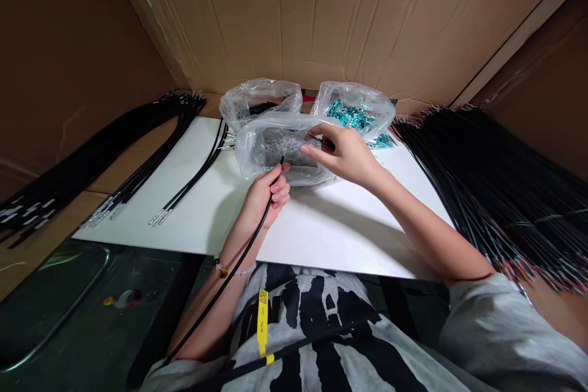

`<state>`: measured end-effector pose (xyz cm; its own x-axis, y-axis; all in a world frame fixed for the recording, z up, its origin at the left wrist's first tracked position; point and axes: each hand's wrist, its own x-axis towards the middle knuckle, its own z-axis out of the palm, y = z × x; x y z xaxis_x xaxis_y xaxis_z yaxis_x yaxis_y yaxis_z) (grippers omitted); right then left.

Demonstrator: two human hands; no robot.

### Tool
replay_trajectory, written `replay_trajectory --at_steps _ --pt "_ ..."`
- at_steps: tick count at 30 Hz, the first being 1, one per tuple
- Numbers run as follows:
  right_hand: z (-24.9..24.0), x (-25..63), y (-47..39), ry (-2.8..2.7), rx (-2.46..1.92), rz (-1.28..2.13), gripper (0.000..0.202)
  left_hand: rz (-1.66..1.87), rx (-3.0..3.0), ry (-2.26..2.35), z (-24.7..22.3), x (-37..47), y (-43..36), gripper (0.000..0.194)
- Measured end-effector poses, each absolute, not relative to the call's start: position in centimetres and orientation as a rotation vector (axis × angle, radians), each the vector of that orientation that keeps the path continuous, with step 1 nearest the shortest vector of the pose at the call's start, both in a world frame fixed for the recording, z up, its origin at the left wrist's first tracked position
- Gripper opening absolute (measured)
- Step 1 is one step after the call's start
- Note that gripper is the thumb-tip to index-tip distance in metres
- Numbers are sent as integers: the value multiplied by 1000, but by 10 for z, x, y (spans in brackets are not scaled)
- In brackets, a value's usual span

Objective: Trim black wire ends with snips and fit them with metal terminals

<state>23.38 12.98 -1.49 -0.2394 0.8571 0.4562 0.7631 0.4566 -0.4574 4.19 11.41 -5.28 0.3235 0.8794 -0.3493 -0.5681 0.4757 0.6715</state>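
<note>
My left hand (271, 192) is closed around a black cable (243, 256) near its end, which points up toward the front plastic bag. The cable runs down along my left forearm. Small silvery pieces (285, 142) fill that clear bag (248, 156). Over the bag's right side, my right hand (337, 150) is closed on a thin dark tool (327, 143), partly hidden by the fingers. Whether a small piece sits at the tool's tip cannot be made out.
Behind are a bag of teal pieces (351, 115) and a bag with black contents (261, 108). Black cables (190, 182) lie on the white board (321, 239); large cable bundles flank it (500, 177). Cardboard walls (294, 18) enclose the back and sides. A yellow tag (262, 321) hangs near my lap.
</note>
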Motion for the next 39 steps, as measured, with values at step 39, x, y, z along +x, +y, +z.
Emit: replay_trajectory --at_steps 39 --pt "-44 242 167 -2249 -1270 477 42 836 397 690 -42 50 137 33"
